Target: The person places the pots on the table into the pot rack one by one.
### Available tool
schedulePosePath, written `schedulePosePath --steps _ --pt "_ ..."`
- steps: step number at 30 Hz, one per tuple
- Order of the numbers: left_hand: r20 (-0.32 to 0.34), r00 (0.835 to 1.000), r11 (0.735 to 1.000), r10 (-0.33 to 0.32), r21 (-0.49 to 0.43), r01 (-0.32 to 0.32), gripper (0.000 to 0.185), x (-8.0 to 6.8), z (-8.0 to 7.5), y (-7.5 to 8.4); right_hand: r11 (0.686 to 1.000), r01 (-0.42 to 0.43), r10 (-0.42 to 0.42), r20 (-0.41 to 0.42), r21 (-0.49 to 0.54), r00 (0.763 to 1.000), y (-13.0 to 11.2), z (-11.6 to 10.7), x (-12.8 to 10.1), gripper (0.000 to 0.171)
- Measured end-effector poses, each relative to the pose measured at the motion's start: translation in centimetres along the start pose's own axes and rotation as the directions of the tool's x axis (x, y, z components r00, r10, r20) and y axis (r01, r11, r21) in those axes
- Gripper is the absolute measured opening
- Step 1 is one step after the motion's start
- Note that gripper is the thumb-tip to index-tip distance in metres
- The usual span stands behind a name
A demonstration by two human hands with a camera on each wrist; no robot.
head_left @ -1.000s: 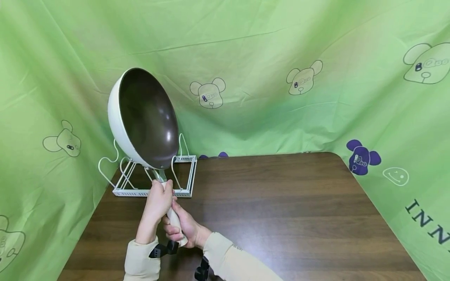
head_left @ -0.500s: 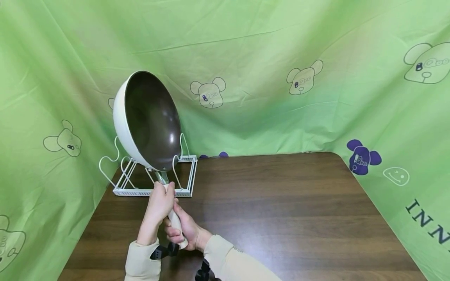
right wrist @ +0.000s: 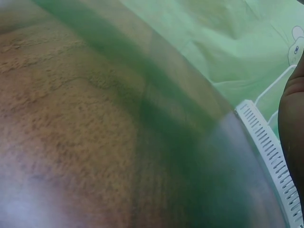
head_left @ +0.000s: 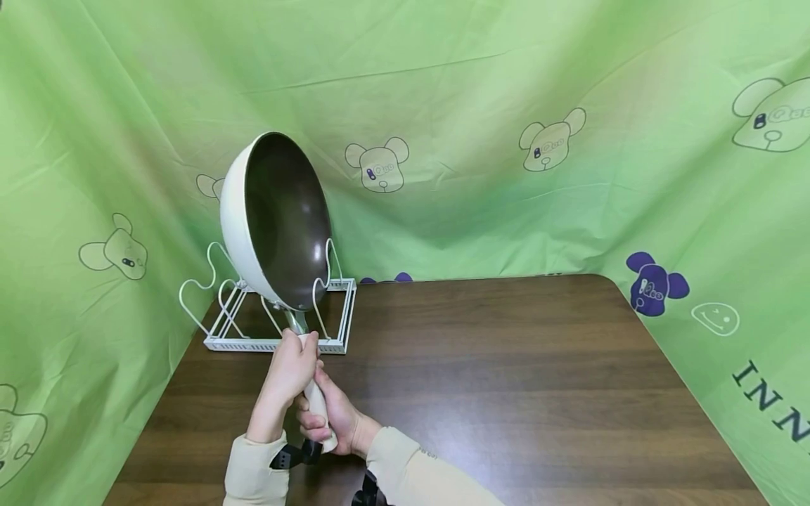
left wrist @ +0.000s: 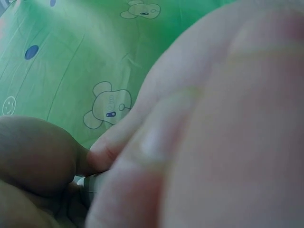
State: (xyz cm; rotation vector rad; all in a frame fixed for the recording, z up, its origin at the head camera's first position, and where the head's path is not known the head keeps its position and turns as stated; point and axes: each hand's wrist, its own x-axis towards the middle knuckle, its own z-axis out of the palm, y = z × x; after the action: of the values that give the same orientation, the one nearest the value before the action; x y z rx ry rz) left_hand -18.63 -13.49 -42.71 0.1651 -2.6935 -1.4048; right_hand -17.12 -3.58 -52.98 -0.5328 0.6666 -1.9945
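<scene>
A deep frying pan [head_left: 287, 218], white outside and dark brown inside, stands on edge among the wire loops of a white rack [head_left: 278, 345], its inside facing right. Its pale handle [head_left: 315, 400] slants down toward me. My left hand [head_left: 291, 365] grips the handle near the metal neck, thumb on top. Lower down, my right hand [head_left: 338, 414] holds the handle's end with curled fingers. Blurred fingers [left wrist: 228, 142] fill much of the left wrist view. In the right wrist view the rack [right wrist: 270, 152] shows at the right, beside a dark part of the hand.
The rack stands at the far left of a brown wooden table [head_left: 506, 379]. Wire loops [head_left: 196, 302] rise at the rack's left side. A green printed curtain [head_left: 455, 140] hangs behind the table and along both sides.
The pan has shifted to the right and slightly down between the rack's loops. Both hands keep their grip on the handle and have moved only a little.
</scene>
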Motion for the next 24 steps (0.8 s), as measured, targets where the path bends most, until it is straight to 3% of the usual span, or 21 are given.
schedulePosePath --steps 24 --pt "0.043 0.999 1.0 0.019 -0.002 -0.019 0.019 -0.34 0.24 -0.98 1.0 -0.002 0.002 -0.019 0.021 1.0 1.01 -0.18 0.03 0.066"
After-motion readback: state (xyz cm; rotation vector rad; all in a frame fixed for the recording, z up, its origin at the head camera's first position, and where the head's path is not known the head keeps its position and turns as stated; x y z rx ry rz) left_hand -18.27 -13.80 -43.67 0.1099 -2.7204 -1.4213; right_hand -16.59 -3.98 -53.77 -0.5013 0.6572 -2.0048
